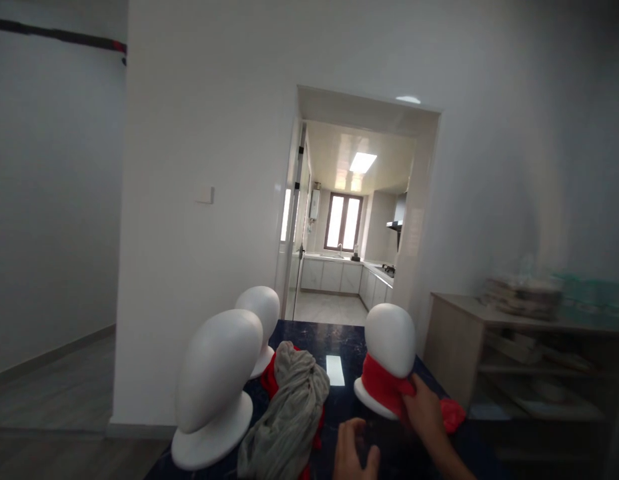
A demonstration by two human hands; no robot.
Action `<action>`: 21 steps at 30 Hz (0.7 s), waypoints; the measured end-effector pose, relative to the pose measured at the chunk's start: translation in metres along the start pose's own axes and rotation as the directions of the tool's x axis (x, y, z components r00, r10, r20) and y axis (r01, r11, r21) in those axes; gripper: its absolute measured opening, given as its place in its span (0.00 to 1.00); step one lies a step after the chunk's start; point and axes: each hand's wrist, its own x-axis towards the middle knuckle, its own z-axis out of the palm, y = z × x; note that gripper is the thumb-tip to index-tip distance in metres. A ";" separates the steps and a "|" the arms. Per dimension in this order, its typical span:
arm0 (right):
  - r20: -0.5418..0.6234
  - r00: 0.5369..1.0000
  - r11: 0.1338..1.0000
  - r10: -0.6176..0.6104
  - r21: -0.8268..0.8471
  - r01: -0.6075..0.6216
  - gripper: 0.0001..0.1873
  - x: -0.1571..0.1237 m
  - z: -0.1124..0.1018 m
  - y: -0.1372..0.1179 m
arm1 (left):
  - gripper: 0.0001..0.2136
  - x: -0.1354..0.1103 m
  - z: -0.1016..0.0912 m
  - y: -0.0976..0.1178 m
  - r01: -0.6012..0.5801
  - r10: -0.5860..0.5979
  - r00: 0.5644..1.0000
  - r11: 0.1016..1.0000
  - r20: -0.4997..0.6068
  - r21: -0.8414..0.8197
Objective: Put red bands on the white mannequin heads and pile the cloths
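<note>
Dim, blurred foreground; bright kitchen window (343,221).

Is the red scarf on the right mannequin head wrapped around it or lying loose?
Wrapped: the red scarf circles the neck of the right mannequin head, with the right hand gripping it.

A dark, glossy marble-patterned table (334,343) carries three white foam mannequin heads (217,387) (262,320) (389,353), a crumpled grey-green cloth (289,413) over what seems, through blur, another red fabric (269,380), and a red scarf (452,413).
</note>
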 end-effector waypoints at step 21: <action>-0.010 0.999 0.963 -0.046 0.267 0.047 0.05 -0.071 0.014 0.009 | 0.45 0.009 -0.026 0.017 -0.057 0.074 0.990 0.988 0.116 -0.143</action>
